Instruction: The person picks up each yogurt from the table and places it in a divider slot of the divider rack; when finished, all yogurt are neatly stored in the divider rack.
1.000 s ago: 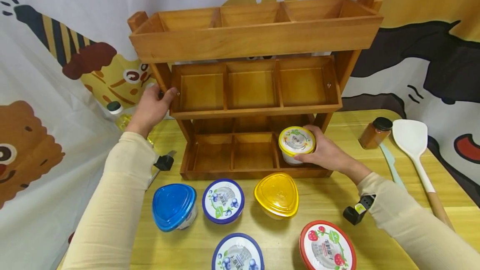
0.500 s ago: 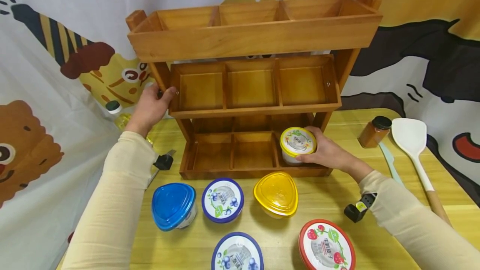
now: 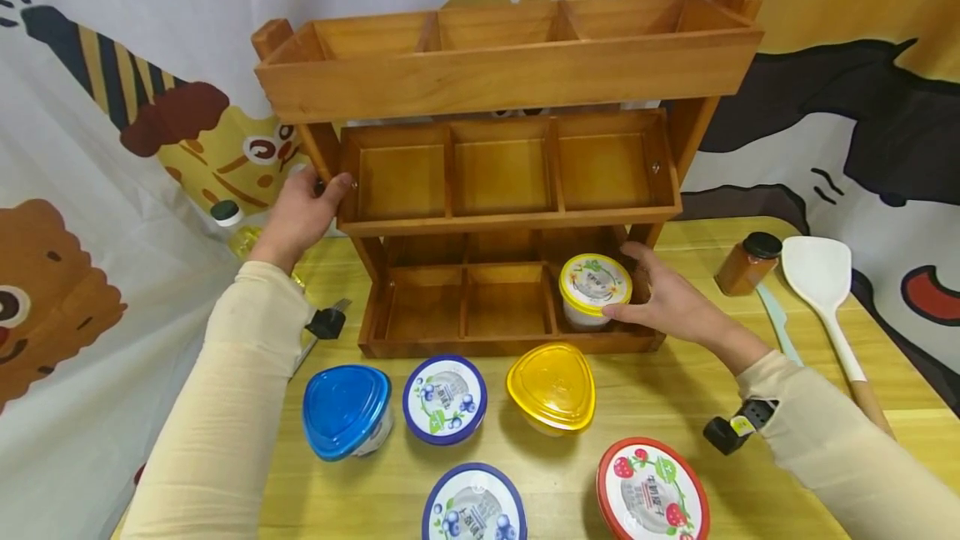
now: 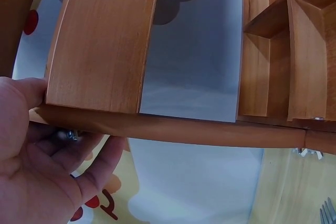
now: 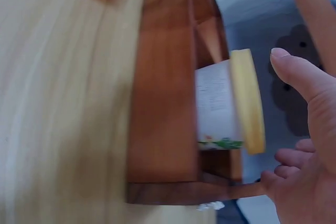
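In the head view, the left hand (image 3: 303,211) grips the left side of a three-tier brown wooden rack (image 3: 510,77), thumb at the front. The right hand (image 3: 671,302) holds its fingers spread beside a round white tub with a yellow-rimmed lid (image 3: 595,283), which sits upright or nearly so in the bottom tier's right compartment. On the pale wooden table (image 3: 352,502), before the rack, stand a blue-lidded tub (image 3: 347,411), a tub with a yellow three-cornered lid (image 3: 552,388) and a round red-rimmed tub (image 3: 652,490).

In the left wrist view, thumb and fingers lie on opposite sides of the rack's side post.

In the right wrist view, the thumb and fingers are parted, with a gap between them and the yellow-rimmed lid.
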Tool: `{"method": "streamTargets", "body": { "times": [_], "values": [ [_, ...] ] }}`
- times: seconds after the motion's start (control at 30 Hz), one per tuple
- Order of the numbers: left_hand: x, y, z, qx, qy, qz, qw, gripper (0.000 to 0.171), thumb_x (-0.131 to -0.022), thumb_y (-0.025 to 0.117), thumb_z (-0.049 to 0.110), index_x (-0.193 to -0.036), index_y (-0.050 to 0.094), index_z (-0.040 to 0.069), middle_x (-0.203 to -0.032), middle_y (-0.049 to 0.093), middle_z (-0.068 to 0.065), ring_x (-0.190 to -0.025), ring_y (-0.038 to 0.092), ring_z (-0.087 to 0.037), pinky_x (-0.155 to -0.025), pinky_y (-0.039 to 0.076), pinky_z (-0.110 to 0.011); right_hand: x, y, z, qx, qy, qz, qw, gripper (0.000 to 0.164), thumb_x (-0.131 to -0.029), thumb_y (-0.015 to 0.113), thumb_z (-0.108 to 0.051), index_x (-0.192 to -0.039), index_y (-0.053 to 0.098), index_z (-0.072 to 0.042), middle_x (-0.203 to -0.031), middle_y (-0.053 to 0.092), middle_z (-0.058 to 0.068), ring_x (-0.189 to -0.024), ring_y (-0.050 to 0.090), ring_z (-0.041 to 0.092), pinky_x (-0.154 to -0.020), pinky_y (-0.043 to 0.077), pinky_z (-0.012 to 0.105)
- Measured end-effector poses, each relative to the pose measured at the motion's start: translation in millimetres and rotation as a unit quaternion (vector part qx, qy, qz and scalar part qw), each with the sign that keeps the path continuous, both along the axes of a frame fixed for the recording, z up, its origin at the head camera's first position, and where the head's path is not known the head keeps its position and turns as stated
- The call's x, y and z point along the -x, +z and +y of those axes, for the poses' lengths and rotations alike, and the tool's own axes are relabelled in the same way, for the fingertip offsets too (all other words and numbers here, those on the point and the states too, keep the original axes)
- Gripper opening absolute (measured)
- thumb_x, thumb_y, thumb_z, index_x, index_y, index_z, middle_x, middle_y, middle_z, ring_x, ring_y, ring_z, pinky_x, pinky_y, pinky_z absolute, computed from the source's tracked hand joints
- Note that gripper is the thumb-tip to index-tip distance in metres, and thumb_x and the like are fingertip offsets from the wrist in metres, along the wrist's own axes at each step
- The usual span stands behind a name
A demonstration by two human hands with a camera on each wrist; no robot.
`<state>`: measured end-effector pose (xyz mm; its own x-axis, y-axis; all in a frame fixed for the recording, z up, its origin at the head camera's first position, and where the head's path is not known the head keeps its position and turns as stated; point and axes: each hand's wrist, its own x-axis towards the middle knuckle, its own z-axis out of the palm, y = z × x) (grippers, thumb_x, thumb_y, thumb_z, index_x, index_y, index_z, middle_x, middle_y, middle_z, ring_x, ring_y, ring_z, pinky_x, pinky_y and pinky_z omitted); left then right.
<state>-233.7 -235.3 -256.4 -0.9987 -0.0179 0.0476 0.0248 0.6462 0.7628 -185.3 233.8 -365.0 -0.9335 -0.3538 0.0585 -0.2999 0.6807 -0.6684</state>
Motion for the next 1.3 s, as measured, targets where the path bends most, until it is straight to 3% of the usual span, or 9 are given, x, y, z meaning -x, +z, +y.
{"method": "streamTargets", "body": {
  "times": [0.17,0.53,0.8,1.13,1.3],
  "values": [
    [-0.1,0.7,-0.5,0.001,0.000,-0.006,1.0000,0.072,-0.101,0.037,0.056,-0.149,0.033,0.004,-0.145,0.042,-0.021,-0.128,0.041,-0.032,-0.111,0.032,-0.054,-8.9,19.9,2.1,0.006,0.020,-0.001,1.000,0.095,-0.085,0.079,-0.030,-0.153,0.020,0.000,-0.157,0.027,0.024,-0.142,0.028,0.049,-0.113,0.027,0.060],
    [1.5,0.8,-0.5,-0.006,0.001,-0.012,0.9999,0.070,-0.101,0.037,0.055,-0.149,0.034,0.004,-0.145,0.043,-0.021,-0.131,0.042,-0.032,-0.112,0.032,-0.054,-31.3,46.8,-14.8,0.015,0.089,0.012,0.996,0.083,-0.084,0.079,-0.030,-0.150,0.033,-0.010,-0.151,0.042,0.014,-0.137,0.041,0.040,-0.109,0.031,0.064],
    [1.6,-0.6,0.5,-0.006,0.004,-0.003,1.0000,0.069,-0.102,0.036,0.054,-0.147,0.037,0.003,-0.137,0.049,-0.020,-0.120,0.048,-0.029,-0.107,0.038,-0.050,-44.7,46.7,-27.0,0.009,0.150,0.027,0.988,0.082,-0.082,0.081,-0.030,-0.148,0.038,-0.008,-0.148,0.045,0.012,-0.133,0.046,0.034,-0.106,0.038,0.058],
    [1.6,-0.1,0.6,-0.003,0.002,-0.005,1.0000,0.068,-0.102,0.035,0.054,-0.148,0.035,0.004,-0.137,0.049,-0.020,-0.118,0.048,-0.029,-0.104,0.039,-0.049,-61.6,40.5,-47.4,-0.017,0.179,0.009,0.984,0.085,-0.078,0.083,-0.041,-0.146,0.040,-0.014,-0.143,0.051,0.005,-0.129,0.052,0.026,-0.104,0.044,0.052],
    [1.4,-0.3,1.2,-0.005,0.001,-0.005,1.0000,0.068,-0.102,0.035,0.054,-0.149,0.034,0.005,-0.137,0.049,-0.019,-0.117,0.048,-0.028,-0.103,0.040,-0.048,-68.5,32.8,-54.1,-0.045,0.188,-0.002,0.981,0.094,-0.074,0.082,-0.052,-0.148,0.039,-0.012,-0.146,0.049,0.005,-0.130,0.051,0.023,-0.107,0.042,0.050]
  ]
}}
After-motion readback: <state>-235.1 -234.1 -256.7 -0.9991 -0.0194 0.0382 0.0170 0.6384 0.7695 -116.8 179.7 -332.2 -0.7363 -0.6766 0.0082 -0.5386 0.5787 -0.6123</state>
